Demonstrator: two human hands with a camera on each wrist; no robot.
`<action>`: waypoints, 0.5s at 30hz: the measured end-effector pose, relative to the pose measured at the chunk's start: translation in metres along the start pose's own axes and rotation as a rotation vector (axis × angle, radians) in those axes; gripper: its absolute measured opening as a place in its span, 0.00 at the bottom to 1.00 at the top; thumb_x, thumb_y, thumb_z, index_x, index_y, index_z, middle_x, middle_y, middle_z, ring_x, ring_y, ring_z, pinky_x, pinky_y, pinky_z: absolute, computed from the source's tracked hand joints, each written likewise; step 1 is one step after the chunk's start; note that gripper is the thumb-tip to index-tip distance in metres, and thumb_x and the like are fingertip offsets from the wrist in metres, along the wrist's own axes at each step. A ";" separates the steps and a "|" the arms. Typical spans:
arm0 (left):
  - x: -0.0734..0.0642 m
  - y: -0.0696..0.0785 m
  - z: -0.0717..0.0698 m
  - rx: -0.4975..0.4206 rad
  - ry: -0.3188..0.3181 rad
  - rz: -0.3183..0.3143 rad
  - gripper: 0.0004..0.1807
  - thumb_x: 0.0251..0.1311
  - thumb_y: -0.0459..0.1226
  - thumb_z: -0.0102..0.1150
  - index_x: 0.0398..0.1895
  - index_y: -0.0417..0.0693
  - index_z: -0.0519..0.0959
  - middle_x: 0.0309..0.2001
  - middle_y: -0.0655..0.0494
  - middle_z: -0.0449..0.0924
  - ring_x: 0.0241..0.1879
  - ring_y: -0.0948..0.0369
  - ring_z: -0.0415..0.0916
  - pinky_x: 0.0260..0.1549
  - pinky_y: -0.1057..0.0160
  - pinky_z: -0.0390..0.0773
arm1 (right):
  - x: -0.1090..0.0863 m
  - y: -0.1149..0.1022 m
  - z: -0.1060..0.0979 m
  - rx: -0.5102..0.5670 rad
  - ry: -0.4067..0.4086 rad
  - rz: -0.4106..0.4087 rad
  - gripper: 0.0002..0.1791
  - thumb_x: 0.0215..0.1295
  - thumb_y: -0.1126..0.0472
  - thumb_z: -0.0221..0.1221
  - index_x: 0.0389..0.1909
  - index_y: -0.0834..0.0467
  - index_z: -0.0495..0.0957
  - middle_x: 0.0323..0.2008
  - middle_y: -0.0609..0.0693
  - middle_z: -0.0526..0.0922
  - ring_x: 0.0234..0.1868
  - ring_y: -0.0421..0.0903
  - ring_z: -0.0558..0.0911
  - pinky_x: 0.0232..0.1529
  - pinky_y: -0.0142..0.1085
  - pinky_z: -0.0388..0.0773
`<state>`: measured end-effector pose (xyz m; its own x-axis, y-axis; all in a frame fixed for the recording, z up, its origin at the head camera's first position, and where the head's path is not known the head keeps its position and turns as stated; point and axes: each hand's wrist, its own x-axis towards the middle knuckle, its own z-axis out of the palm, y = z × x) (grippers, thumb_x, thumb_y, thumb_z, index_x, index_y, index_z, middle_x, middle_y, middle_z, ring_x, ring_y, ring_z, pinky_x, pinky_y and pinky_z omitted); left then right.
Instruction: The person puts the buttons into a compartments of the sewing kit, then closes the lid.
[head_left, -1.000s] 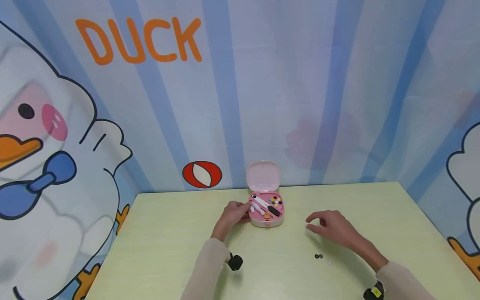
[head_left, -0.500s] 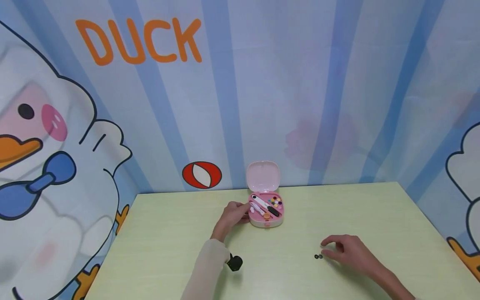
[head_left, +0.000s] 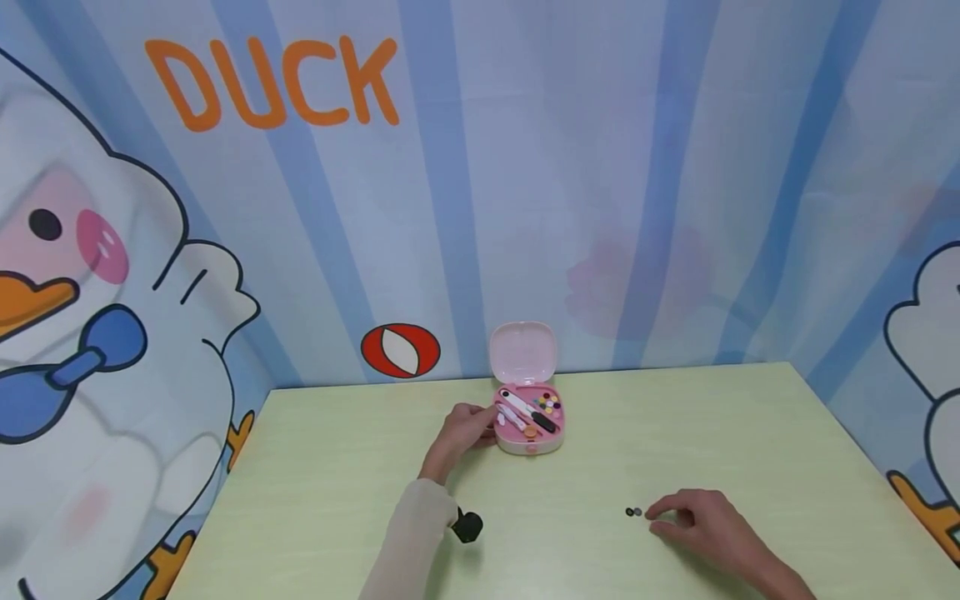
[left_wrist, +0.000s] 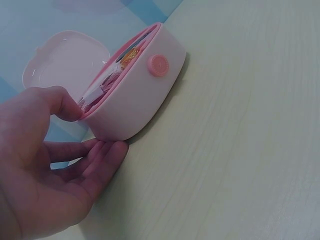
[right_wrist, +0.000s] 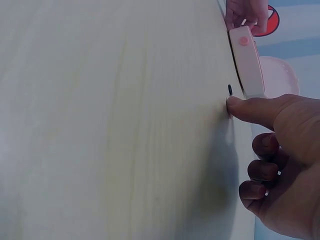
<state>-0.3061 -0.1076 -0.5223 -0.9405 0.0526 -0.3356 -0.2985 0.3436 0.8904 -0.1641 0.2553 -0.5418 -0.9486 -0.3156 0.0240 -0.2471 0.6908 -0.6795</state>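
Observation:
A pink and white sewing kit box (head_left: 529, 442) stands at the back of the table with its lid up. My left hand (head_left: 461, 433) holds its left side. In the left wrist view, the thumb (left_wrist: 67, 107) lies on the rim and the other fingers (left_wrist: 107, 160) touch the lower wall. My right hand (head_left: 701, 521) is low over the table at the right, thumb and index fingertips close together but slightly apart. Just left of them lie two small dark buttons (head_left: 633, 512). A small pale button seen earlier is hidden by the fingertips.
Inside the box are a white tool with a black handle (head_left: 542, 422), colourful round bits (head_left: 551, 403) and an orange piece (head_left: 531, 432). A light wooden table (head_left: 337, 500) meets a printed duck curtain (head_left: 525, 167) behind the box.
My right hand has moved down and toward the front right, from beside the box to the buttons, and its thumb and index finger have drawn closer. My left hand has stayed on the box.

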 end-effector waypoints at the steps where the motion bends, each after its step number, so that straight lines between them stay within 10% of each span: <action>1: 0.000 0.000 0.000 0.000 0.002 -0.001 0.27 0.75 0.48 0.56 0.61 0.33 0.76 0.46 0.47 0.83 0.41 0.57 0.82 0.47 0.62 0.85 | 0.000 0.000 0.000 -0.001 0.003 -0.008 0.05 0.63 0.57 0.72 0.39 0.45 0.90 0.20 0.38 0.69 0.22 0.33 0.64 0.26 0.31 0.63; 15: 0.001 0.000 0.001 0.004 0.006 -0.016 0.26 0.75 0.48 0.56 0.60 0.34 0.77 0.45 0.47 0.83 0.40 0.58 0.82 0.45 0.64 0.85 | -0.002 -0.002 -0.004 -0.039 -0.060 -0.017 0.06 0.65 0.60 0.69 0.40 0.46 0.89 0.21 0.39 0.68 0.23 0.33 0.64 0.27 0.32 0.63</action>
<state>-0.3070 -0.1067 -0.5228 -0.9368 0.0411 -0.3475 -0.3125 0.3484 0.8837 -0.1623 0.2573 -0.5370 -0.9307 -0.3656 -0.0096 -0.2720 0.7094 -0.6502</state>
